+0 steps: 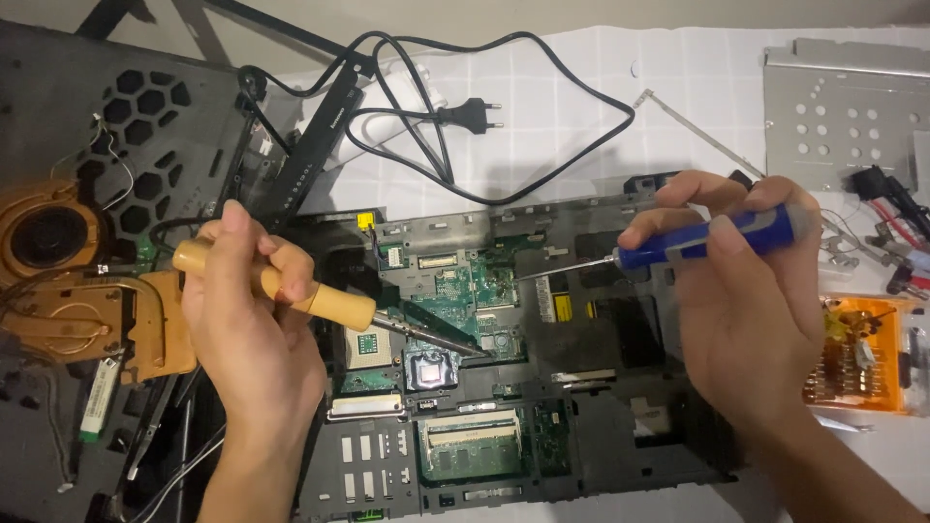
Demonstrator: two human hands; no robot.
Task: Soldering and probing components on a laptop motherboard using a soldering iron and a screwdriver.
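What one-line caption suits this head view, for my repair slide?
Left hand holds wooden-handled soldering iron, right hand blue-grey screwdriver, over green laptop motherboard.

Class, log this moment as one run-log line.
left hand: grips soldering iron, tip on board | right hand: grips blue screwdriver, tip above board

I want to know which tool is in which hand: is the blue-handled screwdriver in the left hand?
No, the right hand grips the blue-handled screwdriver; the left hand holds a wooden-handled soldering iron.
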